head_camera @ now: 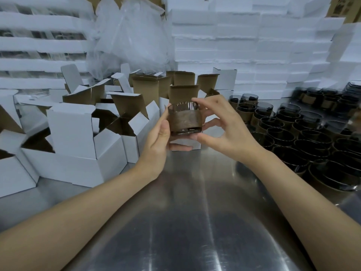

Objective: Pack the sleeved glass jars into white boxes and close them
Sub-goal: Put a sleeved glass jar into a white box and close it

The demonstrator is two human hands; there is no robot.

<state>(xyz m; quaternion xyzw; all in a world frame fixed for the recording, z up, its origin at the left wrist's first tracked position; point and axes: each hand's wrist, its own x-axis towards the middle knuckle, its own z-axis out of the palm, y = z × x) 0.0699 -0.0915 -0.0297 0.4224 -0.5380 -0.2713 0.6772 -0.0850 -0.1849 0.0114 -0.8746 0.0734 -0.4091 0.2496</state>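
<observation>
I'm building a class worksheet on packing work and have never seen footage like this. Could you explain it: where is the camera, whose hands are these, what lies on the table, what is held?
No machine here: a person works with bare hands. The one picture comes from a wide-angle camera worn on the head, looking forward and down, so both forearms reach in from below. The left hand and right hand together hold one glass jar in a brown sleeve above a shiny metal table. Open white boxes stand on the left; rows of sleeved jars wait on the right. Behind rise white stacks.
</observation>
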